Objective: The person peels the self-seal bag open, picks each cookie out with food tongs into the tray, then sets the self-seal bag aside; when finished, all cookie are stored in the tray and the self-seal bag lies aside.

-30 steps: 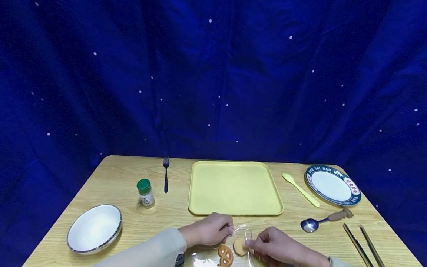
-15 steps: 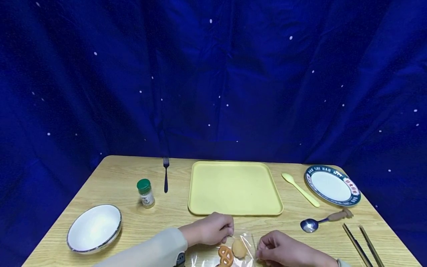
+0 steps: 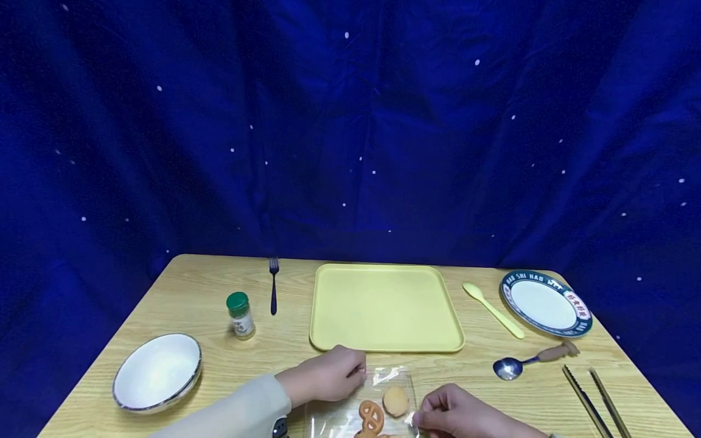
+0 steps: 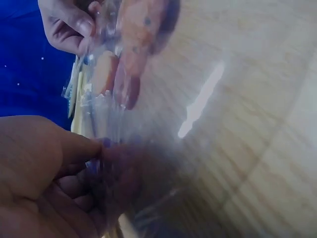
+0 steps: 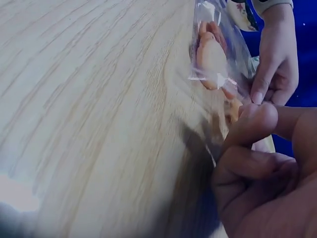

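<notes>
A clear plastic bag lies at the table's front edge, with a round cookie and a pretzel in it. Below the pretzel, another brown piece is partly cut off by the frame. My left hand pinches the bag's far left edge; the left wrist view shows thumb and finger of this hand on the film. At the bag's right edge, my right hand pinches the plastic between thumb and forefinger. In the right wrist view the cookie is seen edge-on through the film.
A yellow tray lies beyond the bag. To the left are a white bowl, a green-capped shaker and a fork. To the right are a yellow spoon, a plate, a wooden-handled spoon and tongs.
My right hand has slid off the cookie to the bag's right edge and slightly towards me. My left hand has shifted left, and the bag is spread flatter.
</notes>
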`<state>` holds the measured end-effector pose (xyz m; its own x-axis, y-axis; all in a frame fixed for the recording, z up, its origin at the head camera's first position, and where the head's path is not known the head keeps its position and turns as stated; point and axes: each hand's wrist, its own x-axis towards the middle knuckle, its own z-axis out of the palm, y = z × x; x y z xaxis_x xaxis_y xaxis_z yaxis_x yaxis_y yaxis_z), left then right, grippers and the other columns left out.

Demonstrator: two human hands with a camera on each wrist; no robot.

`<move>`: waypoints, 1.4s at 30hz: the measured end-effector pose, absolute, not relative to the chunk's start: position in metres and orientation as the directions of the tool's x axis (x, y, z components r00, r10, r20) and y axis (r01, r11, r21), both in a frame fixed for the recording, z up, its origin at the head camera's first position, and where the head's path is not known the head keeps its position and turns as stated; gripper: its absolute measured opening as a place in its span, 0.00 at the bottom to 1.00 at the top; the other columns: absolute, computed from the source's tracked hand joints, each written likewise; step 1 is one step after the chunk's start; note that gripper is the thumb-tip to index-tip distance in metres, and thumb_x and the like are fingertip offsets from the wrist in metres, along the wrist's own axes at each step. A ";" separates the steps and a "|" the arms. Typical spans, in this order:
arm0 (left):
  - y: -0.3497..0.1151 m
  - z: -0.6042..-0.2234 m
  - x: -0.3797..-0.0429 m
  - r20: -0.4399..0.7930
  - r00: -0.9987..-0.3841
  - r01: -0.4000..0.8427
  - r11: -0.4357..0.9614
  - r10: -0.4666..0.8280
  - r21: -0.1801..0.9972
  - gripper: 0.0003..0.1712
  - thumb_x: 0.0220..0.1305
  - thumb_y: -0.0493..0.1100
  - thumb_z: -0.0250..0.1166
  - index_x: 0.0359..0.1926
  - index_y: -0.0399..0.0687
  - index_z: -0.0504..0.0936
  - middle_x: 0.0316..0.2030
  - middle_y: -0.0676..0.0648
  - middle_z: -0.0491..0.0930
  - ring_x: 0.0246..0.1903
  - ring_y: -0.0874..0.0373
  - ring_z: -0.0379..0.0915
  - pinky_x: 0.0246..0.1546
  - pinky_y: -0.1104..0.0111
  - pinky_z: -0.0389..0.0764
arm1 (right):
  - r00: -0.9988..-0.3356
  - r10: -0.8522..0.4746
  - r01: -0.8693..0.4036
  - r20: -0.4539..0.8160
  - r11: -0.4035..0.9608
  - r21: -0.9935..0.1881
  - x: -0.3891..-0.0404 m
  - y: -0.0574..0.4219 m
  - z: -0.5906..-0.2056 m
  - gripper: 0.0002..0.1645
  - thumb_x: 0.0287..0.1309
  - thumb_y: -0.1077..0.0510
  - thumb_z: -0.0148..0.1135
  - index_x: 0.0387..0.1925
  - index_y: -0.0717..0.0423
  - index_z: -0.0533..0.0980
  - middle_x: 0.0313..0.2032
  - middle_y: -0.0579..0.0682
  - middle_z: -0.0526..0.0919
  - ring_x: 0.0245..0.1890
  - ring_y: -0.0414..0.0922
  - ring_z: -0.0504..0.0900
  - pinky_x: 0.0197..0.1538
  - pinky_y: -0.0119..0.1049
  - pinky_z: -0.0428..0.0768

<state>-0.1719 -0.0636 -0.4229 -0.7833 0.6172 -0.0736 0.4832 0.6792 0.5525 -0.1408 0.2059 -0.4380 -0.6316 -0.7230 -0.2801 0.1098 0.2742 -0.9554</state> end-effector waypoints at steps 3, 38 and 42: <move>-0.068 -0.425 -0.172 -0.039 -0.770 0.519 0.661 0.637 0.543 0.13 0.70 0.39 0.56 0.24 0.49 0.74 0.18 0.60 0.68 0.18 0.71 0.61 0.23 0.78 0.67 | -0.601 -0.755 0.091 -0.262 0.262 -0.961 -0.142 0.211 -0.440 0.27 0.68 0.59 0.54 0.30 0.87 0.65 0.18 0.35 0.70 0.15 0.26 0.62 0.18 0.22 0.56; -0.099 -0.423 -0.178 -0.025 -0.778 0.507 0.650 0.628 0.567 0.10 0.68 0.37 0.58 0.27 0.47 0.75 0.21 0.58 0.69 0.22 0.71 0.61 0.26 0.77 0.68 | -0.486 -0.842 0.091 -0.235 0.219 -0.971 -0.138 0.220 -0.439 0.23 0.71 0.61 0.48 0.31 0.84 0.62 0.22 0.33 0.70 0.21 0.24 0.67 0.22 0.21 0.60; -0.097 -0.426 -0.180 -0.009 -0.772 0.528 0.649 0.636 0.547 0.11 0.68 0.37 0.58 0.26 0.47 0.75 0.21 0.58 0.69 0.23 0.70 0.61 0.26 0.77 0.68 | -0.498 -0.838 0.067 -0.225 0.222 -0.973 -0.135 0.223 -0.439 0.24 0.70 0.60 0.49 0.33 0.85 0.65 0.23 0.33 0.74 0.22 0.23 0.69 0.25 0.17 0.65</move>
